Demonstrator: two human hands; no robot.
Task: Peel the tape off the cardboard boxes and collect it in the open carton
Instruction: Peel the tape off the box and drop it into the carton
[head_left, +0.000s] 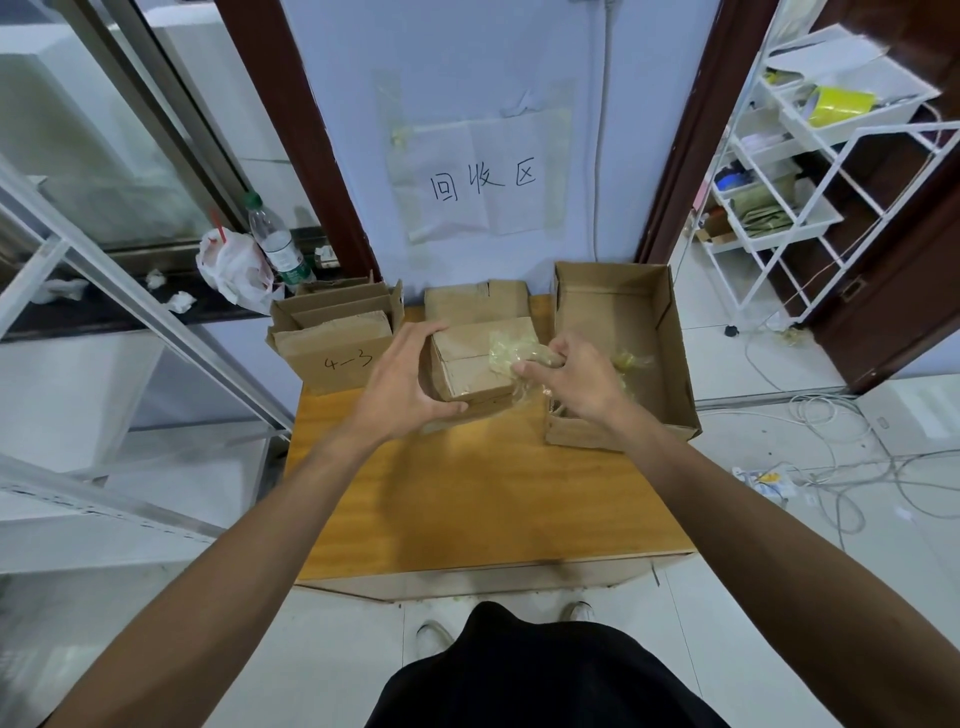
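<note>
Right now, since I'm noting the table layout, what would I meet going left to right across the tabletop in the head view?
On the table: box marked 4-3 → left hand → small box it grips → right hand, pinching peeled tape → open carton.

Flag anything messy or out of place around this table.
Crumpled paper scraps litter the dark ledge left of the table, and loose cables sprawl tangled across the floor on the right.
</note>
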